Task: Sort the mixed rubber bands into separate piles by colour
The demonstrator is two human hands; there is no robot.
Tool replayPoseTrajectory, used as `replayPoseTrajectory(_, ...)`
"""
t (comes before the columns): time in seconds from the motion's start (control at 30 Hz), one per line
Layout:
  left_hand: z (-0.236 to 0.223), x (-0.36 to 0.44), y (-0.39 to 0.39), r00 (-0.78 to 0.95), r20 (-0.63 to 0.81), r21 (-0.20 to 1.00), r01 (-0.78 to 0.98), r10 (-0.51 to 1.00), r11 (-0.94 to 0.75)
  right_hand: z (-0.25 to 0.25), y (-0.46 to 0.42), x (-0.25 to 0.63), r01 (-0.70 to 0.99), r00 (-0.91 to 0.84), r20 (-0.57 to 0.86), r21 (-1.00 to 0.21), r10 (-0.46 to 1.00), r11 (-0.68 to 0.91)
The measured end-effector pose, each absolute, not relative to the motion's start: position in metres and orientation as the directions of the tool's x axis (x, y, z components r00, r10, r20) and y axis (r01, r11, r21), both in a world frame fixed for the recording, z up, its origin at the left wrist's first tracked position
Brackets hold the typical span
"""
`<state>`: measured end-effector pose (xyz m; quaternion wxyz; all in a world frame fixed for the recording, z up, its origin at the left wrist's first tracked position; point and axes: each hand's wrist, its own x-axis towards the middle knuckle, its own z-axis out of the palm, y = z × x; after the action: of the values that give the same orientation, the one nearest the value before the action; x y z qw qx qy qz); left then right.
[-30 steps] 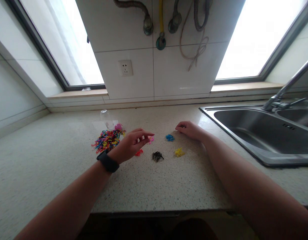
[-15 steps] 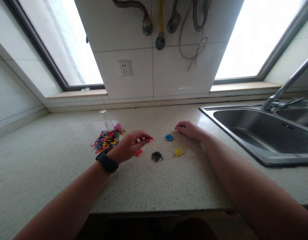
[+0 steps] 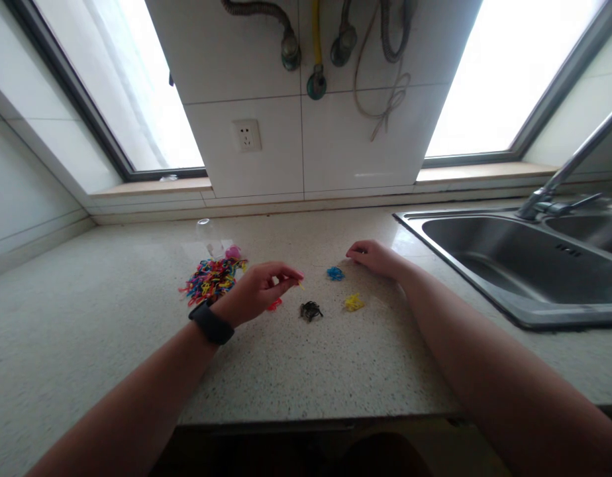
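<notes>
My left hand (image 3: 266, 288), with a dark watch on its wrist, is closed in a pinch above the counter. A small yellow rubber band (image 3: 301, 285) pokes out at its fingertips. Under that hand, partly hidden, lie red rubber bands (image 3: 275, 304). A little pile of black rubber bands (image 3: 310, 311) is nearby, with yellow rubber bands (image 3: 354, 303) to its right and blue rubber bands (image 3: 335, 273) behind. My right hand (image 3: 373, 256) rests on the counter beside the blue pile, fingers curled together; whatever they may hold is hidden.
A large mixed heap of rubber bands (image 3: 211, 281) spreads at the left, by a clear container (image 3: 209, 235) and a pink piece (image 3: 233, 252). The steel sink (image 3: 485, 265) and its faucet (image 3: 537, 202) are at the right. Behind the counter (image 3: 306, 377) is a tiled wall with an outlet (image 3: 247, 135).
Pink and yellow showed at my left fingertips before; now mainly a yellow band sticks out. Both hands stay in nearly the same places, and the view shifts slightly.
</notes>
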<state>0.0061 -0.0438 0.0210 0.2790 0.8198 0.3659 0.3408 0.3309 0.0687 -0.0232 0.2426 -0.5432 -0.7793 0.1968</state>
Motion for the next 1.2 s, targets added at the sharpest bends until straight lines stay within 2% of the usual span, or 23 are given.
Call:
replayPoseTrajectory(0.83,0.0224,0.0019,-0.0432,0.508,0.298,0.702,0.457,0.808,-0.546,-0.0227,0.0679,0.3309,0.755,-0.28,0.156,-0.574,0.947,0.318)
replayPoseTrajectory(1.2,0.0184,0.0003,-0.0458,0.507,0.3,0.659,0.503,0.808,-0.56,-0.0211,0.0666,0.3298,0.754,-0.269,0.16,-0.578,0.95,0.311)
